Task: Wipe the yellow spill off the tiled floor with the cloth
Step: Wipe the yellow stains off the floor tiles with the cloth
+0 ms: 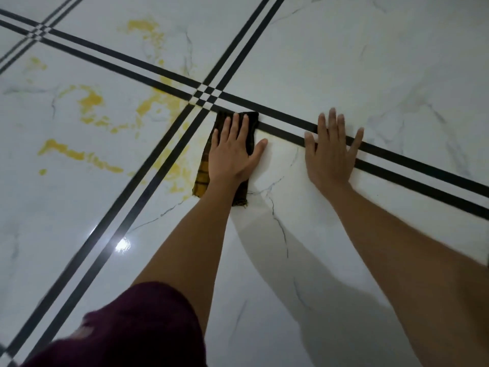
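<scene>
A dark checked cloth (203,174), stained yellow along its left edge, lies on the white marble-look tiled floor (344,62) just below a crossing of black grout stripes. My left hand (235,152) lies flat on the cloth with fingers spread, pressing it to the floor. My right hand (330,154) rests flat on the bare tile to the right, fingers apart across the black double stripe, holding nothing. The yellow spill (91,102) spreads in smears over the tiles left of the cloth, with another patch (144,27) farther away and streaks along the stripes (177,168) beside the cloth.
Black double stripes (397,160) cross the floor diagonally in both directions. A leg in dark red fabric (137,327) fills the bottom left. A bright light reflection (123,245) shines on the glossy tile near it. The tile under my arms shows no yellow.
</scene>
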